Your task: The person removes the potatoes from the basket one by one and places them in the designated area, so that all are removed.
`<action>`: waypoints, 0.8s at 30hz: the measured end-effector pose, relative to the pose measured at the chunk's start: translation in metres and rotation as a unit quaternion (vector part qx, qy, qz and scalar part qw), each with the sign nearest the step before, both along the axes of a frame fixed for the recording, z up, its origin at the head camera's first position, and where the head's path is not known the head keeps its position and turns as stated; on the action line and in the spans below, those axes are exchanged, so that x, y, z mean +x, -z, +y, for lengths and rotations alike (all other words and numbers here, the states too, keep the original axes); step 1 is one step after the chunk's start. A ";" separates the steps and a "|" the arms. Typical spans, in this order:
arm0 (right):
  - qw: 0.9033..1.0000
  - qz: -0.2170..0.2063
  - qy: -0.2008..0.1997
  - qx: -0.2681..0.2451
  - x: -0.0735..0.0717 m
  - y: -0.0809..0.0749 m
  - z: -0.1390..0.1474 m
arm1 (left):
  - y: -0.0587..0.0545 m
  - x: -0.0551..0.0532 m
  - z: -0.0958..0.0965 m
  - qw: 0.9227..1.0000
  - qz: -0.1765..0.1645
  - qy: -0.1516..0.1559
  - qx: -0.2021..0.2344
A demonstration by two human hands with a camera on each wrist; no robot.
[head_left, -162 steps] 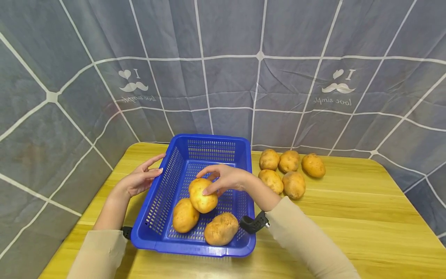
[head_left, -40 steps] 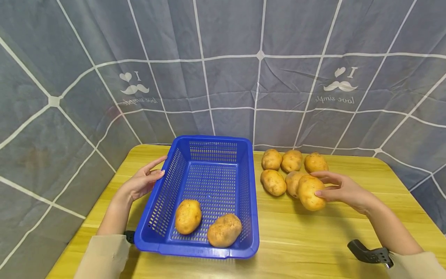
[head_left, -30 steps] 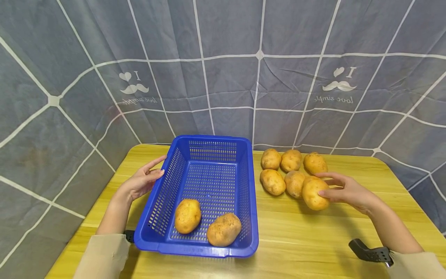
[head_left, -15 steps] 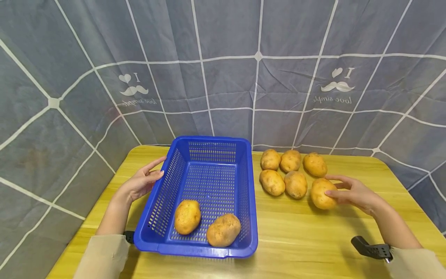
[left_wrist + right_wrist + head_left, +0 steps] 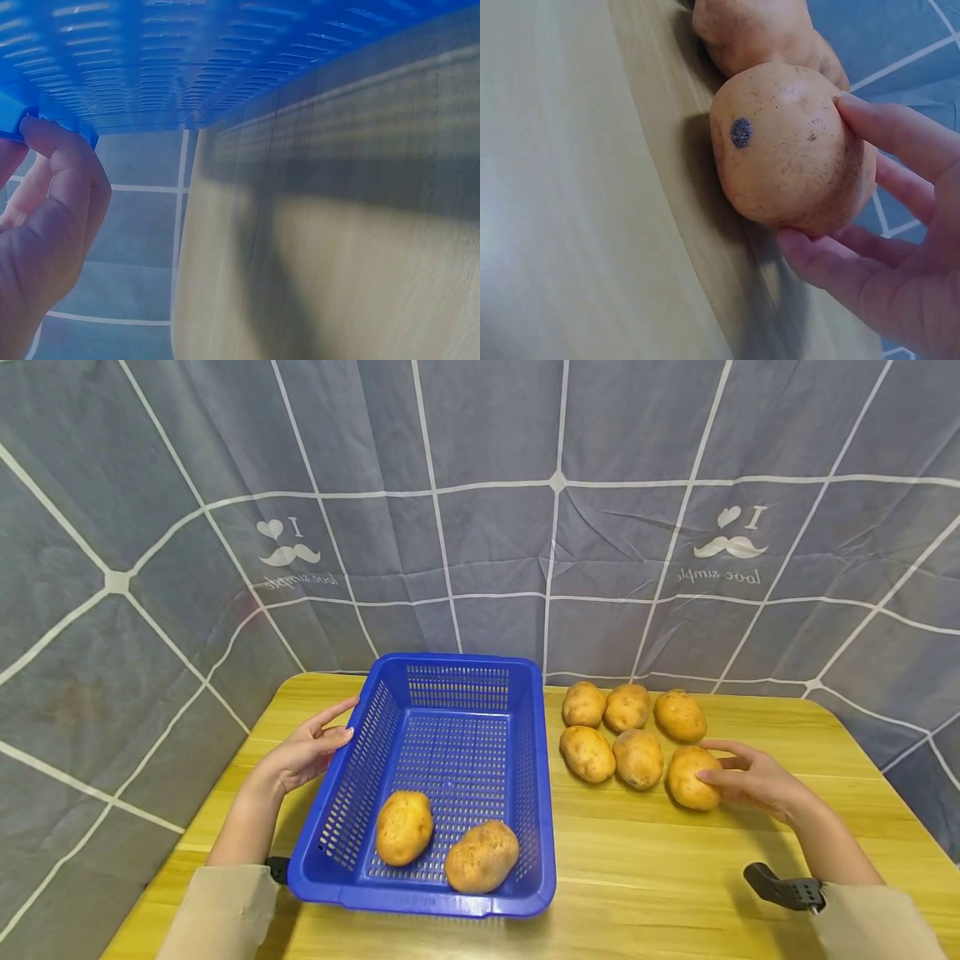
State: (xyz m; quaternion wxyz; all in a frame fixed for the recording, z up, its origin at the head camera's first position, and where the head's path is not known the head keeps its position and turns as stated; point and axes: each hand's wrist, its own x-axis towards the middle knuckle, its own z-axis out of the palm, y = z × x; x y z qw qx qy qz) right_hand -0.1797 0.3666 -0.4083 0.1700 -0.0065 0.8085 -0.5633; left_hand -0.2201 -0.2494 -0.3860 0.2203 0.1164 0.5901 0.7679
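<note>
Presently, your right hand (image 5: 756, 782) holds one potato (image 5: 686, 779) between thumb and fingers, at the right part of the desk (image 5: 622, 860). Contact between its underside and the wood cannot be confirmed; the right wrist view shows a dark round mark (image 5: 740, 133) on its skin. Your left hand (image 5: 303, 752) has its fingers spread, touching the left rim of the blue basket (image 5: 420, 896) from outside; its lower fingers are partly hidden, and the left wrist view cuts the hand off at the frame edge.

Just left of and behind your grip, five other potatoes (image 5: 638, 759) lie in two rows, three at the rear and two in front. Room to move lies towards you and rightward, up to the slanting right edge. Two loose potatoes (image 5: 403, 828) sit apart near the basket's front wall, the perforated floor showing behind them. The basket's back stands near the rear edge, where a grey curtain (image 5: 495, 435) hangs, its lettering reversed. Both sleeves (image 5: 221, 910) run out of frame below.
</note>
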 end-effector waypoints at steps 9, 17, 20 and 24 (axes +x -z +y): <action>1.000 0.001 -0.004 -0.002 -0.008 0.000 0.002 | 0.001 0.001 -0.001 1.000 -0.002 0.006 0.017; 1.000 -0.001 -0.005 -0.003 -0.013 0.000 0.001 | 0.001 0.002 -0.001 1.000 0.000 0.007 0.019; 1.000 -0.002 -0.009 0.003 -0.014 -0.001 0.001 | 0.001 0.001 -0.001 1.000 0.000 0.008 0.014; 1.000 -0.001 -0.016 0.019 -0.017 -0.002 0.001 | -0.001 0.000 -0.001 1.000 -0.005 0.001 0.004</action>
